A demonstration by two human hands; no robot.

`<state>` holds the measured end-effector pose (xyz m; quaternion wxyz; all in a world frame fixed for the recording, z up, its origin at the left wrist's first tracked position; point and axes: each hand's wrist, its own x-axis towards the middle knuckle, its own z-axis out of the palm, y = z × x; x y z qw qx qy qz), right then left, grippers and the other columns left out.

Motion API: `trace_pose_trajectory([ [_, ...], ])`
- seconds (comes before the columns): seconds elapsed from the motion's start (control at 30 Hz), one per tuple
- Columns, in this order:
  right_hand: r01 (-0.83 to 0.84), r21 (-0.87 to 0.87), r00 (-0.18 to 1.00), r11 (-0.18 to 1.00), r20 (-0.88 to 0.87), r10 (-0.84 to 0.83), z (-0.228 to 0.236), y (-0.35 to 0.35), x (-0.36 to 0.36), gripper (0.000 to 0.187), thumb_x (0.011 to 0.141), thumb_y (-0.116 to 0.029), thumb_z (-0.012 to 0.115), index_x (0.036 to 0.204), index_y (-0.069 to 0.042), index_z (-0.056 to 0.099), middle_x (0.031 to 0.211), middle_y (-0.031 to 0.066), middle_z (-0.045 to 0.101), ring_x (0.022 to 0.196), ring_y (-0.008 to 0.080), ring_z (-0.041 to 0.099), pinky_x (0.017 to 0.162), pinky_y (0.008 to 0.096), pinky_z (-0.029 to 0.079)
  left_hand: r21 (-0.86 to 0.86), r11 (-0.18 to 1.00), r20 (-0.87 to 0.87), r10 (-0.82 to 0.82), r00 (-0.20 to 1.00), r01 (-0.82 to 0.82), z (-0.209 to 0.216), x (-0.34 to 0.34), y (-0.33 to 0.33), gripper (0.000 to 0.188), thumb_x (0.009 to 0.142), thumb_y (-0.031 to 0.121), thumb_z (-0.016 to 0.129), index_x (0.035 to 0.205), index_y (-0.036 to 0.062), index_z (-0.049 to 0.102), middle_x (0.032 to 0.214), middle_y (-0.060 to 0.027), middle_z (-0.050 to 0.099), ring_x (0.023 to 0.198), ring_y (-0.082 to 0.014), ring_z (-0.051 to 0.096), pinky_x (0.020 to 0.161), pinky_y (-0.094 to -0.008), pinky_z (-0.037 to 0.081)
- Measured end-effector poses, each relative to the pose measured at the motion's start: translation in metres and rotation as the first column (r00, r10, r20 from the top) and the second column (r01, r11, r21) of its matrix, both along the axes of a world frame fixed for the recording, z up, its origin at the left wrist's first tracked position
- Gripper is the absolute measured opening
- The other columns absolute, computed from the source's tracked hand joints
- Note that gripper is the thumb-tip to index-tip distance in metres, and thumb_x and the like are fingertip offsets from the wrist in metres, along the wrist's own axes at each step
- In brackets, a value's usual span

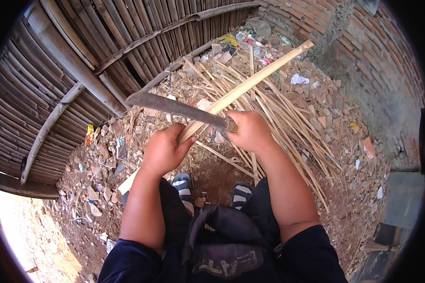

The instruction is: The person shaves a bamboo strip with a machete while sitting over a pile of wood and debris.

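Left hand [165, 150]: my fingers are clamped around the split-bamboo strip [264, 75], thumb against its edge.
Right hand [249, 131]: my fingers are wrapped tight on the grip of the machete [174, 107].
Split-bamboo strip: slants up and rightward from my left forearm, above the pile of thin slats [293, 120].
Blade: crosses the strip just beyond my left hand; contact, I cannot tell.
Good handling: a shallow blade angle, thumb clear, I'd judge.
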<state>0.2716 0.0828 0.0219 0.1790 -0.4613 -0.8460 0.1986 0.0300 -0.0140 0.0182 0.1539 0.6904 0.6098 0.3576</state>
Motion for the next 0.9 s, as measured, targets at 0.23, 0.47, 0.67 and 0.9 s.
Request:
trace_pose_trajectory([
  [0.23, 0.011, 0.058, 0.999, 0.998, -0.047, -0.009, -0.005, -0.005, -0.003, 0.021, 0.08, -0.023, 0.079, 0.096, -0.011, 0.071, 0.075, 0.017, 0.069, 0.072, 0.0402, 0.068, 0.066, 0.0493, 0.053, -0.133, 0.991, -0.022, 0.023, 0.999, -0.026, 0.002, 0.004, 0.0, 0.031, 0.093, 0.032, 0.078, 0.102, 0.003, 0.071, 0.082, -0.0218, 0.072, 0.077, -0.0421, 0.071, 0.07, -0.0487, 0.055],
  [0.47, 0.116, -0.059, 0.986, 0.991, -0.111, -0.122, -0.009, 0.004, 0.005, 0.019, 0.082, -0.019, 0.079, 0.092, -0.005, 0.07, 0.078, 0.0192, 0.07, 0.069, 0.0395, 0.068, 0.064, 0.0447, 0.052, -0.141, 0.989, -0.038, 0.04, 0.998, -0.045, -0.002, -0.005, 0.0, 0.032, 0.092, 0.028, 0.081, 0.104, 0.0006, 0.071, 0.074, -0.019, 0.067, 0.065, -0.0345, 0.067, 0.064, -0.0426, 0.052],
  [0.67, 0.088, -0.051, 0.993, 0.995, -0.075, -0.092, -0.013, 0.009, 0.011, 0.021, 0.081, -0.021, 0.079, 0.094, -0.009, 0.07, 0.076, 0.0176, 0.07, 0.076, 0.0407, 0.07, 0.067, 0.0496, 0.054, -0.237, 0.971, -0.038, 0.026, 0.999, -0.034, 0.0, -0.007, -0.002, 0.03, 0.093, 0.03, 0.078, 0.1, 0.0018, 0.07, 0.078, -0.0207, 0.07, 0.074, -0.0414, 0.071, 0.069, -0.0487, 0.055],
  [0.9, 0.054, 0.053, 0.998, 0.997, -0.02, -0.053, -0.002, -0.009, -0.002, 0.021, 0.08, -0.021, 0.079, 0.096, -0.01, 0.072, 0.078, 0.0163, 0.072, 0.077, 0.0395, 0.071, 0.068, 0.0489, 0.054, -0.212, 0.976, -0.031, 0.038, 0.999, -0.043, -0.003, 0.0, -0.003, 0.031, 0.092, 0.029, 0.08, 0.103, 0.0013, 0.071, 0.079, -0.0213, 0.07, 0.074, -0.0388, 0.071, 0.069, -0.0469, 0.054],
])
